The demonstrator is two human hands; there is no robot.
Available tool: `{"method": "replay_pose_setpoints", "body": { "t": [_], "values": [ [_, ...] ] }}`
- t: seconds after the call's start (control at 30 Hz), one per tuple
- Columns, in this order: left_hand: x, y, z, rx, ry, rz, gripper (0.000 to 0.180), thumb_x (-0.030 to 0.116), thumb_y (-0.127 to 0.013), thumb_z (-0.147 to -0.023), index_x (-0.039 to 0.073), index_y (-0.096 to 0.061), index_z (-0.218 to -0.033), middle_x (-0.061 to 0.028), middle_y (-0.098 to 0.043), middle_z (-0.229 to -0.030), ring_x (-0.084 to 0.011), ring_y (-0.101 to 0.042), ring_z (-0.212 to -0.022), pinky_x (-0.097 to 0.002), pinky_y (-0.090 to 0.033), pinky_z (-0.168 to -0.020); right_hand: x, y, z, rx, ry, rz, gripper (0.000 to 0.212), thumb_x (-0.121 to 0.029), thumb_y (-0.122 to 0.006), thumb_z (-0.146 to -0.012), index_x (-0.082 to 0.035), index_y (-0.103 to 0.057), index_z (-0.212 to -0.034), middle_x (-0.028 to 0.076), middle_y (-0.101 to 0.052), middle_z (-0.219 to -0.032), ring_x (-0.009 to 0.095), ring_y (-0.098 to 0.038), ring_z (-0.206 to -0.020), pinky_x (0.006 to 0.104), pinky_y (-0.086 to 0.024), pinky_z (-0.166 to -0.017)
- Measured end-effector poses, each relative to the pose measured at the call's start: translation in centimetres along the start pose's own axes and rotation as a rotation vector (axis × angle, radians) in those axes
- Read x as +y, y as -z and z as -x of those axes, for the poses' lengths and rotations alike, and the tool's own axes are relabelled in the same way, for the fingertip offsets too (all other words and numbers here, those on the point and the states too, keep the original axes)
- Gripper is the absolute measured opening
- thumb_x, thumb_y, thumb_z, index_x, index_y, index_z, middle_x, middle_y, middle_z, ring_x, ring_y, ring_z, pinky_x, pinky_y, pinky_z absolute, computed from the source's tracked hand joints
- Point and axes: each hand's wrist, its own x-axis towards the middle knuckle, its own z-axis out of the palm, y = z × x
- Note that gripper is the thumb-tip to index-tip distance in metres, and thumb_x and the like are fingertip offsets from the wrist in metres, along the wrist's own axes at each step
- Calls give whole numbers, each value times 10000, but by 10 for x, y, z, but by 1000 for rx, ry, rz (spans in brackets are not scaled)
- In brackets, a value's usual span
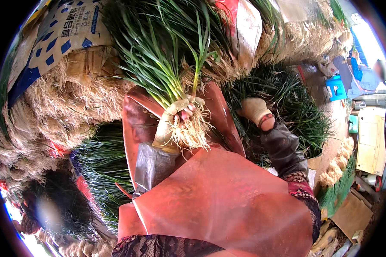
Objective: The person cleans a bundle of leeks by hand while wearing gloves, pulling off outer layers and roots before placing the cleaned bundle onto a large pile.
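Observation:
My left hand (169, 124), in a tan glove with bare fingertips, is closed around the pale stems of a bunch of green onions (169, 83). Their leaves point up and away, and a beard of straw-coloured roots (191, 130) hangs below my fingers. One stalk leans right, apart from the others. On the right, my gloved right hand (254, 110) is at the edge of a heap of dark green leaves (283, 92). Its fingers are blurred and partly hidden, so what they hold, if anything, does not show. A reddish-brown apron (218, 192) covers my lap.
Bundles with thick roots (73, 90) are stacked left and ahead, under a printed sack (68, 28). More green leaves (103, 167) lie at left. Far right are a blue bucket (336, 88), a person in blue (366, 79), a cream crate (372, 139) and cardboard (351, 214).

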Motion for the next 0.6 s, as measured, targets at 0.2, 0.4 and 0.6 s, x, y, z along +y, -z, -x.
{"method": "replay_pose_setpoints", "body": {
  "t": [0.2,0.4,0.6],
  "values": [
    [5,7,-1,-46,86,22,227,102,-576,-859,-60,-573,-1019,-123,-608,-958,-39,-532,-682,-147,-466,-656,-71,102,-16,1142,247,-320,568,-265,-693,-784,-86,-473,-1276,114,-622,-1106,249,-662,-844,322,-541,-704],
    [13,19,4,-151,-32,-20,214,107,-619,-831,-25,-540,-980,-161,-561,-1009,-14,-459,-608,-106,-416,-554,-100,121,-45,1163,389,-481,141,-80,-568,-795,-78,-643,-914,117,-656,-799,309,-642,-727,379,-513,-626],
    [14,28,8,-400,-51,126,195,92,-634,-845,-34,-526,-948,-166,-555,-938,29,-349,-522,-64,-289,-433,-13,87,-106,1134,113,-283,234,-67,-530,-815,-116,-685,-984,101,-656,-830,233,-630,-694,333,-512,-660]
  ]
}}
